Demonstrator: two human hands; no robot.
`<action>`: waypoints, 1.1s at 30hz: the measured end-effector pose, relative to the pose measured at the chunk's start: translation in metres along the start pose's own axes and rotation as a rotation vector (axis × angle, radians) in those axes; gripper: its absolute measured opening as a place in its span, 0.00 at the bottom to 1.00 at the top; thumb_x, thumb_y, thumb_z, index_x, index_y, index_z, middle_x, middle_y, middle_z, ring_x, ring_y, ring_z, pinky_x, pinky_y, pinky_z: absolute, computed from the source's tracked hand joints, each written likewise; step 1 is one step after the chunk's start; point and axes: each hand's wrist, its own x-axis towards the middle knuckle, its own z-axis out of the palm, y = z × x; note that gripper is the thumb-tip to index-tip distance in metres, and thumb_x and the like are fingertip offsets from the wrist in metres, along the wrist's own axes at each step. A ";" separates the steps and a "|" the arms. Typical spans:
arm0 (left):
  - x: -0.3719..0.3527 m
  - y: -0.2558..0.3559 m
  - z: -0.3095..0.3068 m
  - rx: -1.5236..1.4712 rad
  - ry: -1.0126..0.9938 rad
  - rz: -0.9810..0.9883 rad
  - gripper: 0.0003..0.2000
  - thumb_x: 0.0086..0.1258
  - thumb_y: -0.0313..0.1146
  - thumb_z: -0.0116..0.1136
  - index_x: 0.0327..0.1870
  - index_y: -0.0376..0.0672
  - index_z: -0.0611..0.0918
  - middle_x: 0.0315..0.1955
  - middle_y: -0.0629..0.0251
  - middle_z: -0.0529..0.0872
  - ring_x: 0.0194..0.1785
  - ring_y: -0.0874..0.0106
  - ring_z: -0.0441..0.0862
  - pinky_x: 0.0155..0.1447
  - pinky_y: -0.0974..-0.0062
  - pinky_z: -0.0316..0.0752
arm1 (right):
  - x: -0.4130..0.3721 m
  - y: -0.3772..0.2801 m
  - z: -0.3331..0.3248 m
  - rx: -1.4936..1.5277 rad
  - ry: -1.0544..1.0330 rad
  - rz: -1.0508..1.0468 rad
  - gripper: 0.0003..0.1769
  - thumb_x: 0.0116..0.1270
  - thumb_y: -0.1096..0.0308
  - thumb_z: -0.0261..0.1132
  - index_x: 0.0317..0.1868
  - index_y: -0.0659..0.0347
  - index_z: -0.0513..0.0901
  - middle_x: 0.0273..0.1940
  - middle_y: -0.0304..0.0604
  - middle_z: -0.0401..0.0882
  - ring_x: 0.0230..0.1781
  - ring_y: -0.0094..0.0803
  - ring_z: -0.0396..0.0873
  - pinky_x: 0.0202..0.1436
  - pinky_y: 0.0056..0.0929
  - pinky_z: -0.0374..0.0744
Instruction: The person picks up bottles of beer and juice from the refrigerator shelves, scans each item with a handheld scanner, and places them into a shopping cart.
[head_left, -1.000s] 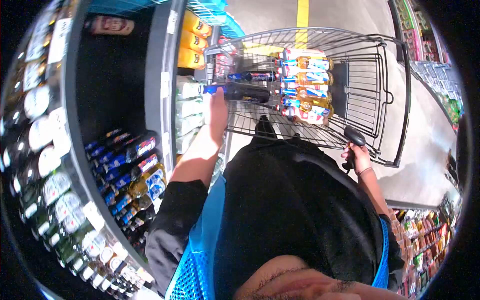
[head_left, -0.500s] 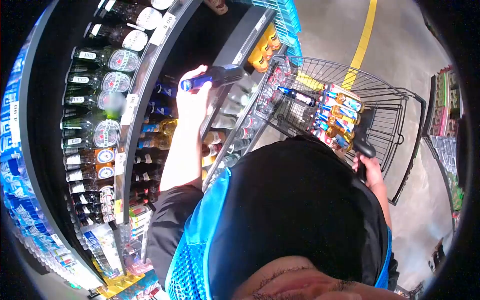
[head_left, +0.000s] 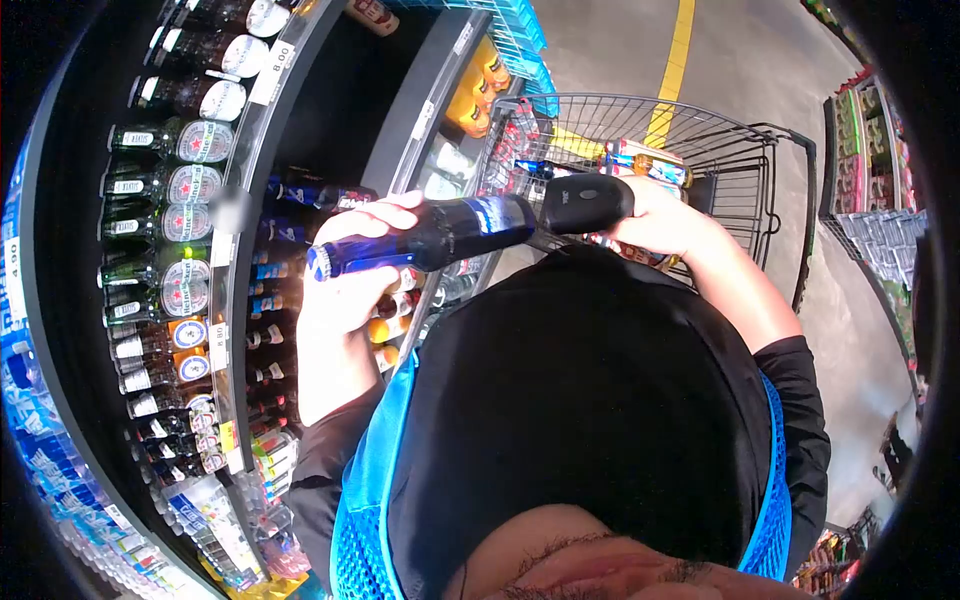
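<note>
A dark bottle with a blue neck lies across the space before my chest, its cap pointing left. My left hand is wrapped round its neck end. In my right hand is a black handheld scanner, its head close to the base of the bottle. Whether scanner and bottle touch I cannot tell. Behind the scanner, a wire shopping cart holds several bottles, partly hidden by my right hand and the scanner.
Shelves of green and brown bottles with price labels stand along the left. A blue basket is at the top, beside the cart. A yellow line runs along the floor. More stocked shelves stand at the right.
My left hand has brought the bottle down and nearer to my chest. My right hand has raised the scanner from over the cart to the bottle's base. The view has shifted a little.
</note>
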 end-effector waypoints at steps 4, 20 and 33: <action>-0.009 -0.011 -0.008 0.034 0.135 -0.098 0.19 0.58 0.23 0.69 0.51 0.39 0.79 0.48 0.54 0.83 0.58 0.60 0.78 0.61 0.58 0.74 | -0.013 0.002 0.003 0.408 0.069 0.109 0.18 0.61 0.75 0.65 0.53 0.63 0.77 0.31 0.34 0.79 0.26 0.19 0.75 0.28 0.20 0.75; 0.044 -0.113 -0.160 0.966 0.699 -0.069 0.14 0.63 0.25 0.68 0.47 0.38 0.79 0.44 0.63 0.83 0.44 0.77 0.80 0.53 0.77 0.74 | -0.144 0.073 0.026 0.523 0.541 0.491 0.11 0.64 0.78 0.61 0.47 0.64 0.78 0.35 0.34 0.80 0.35 0.22 0.78 0.42 0.25 0.77; 0.077 -0.182 -0.285 1.490 1.267 -0.852 0.43 0.56 0.63 0.67 0.64 0.34 0.73 0.57 0.51 0.81 0.56 0.59 0.83 0.57 0.66 0.81 | -0.164 0.095 0.047 0.482 0.611 0.496 0.08 0.63 0.78 0.63 0.43 0.64 0.78 0.34 0.34 0.80 0.35 0.22 0.76 0.43 0.24 0.75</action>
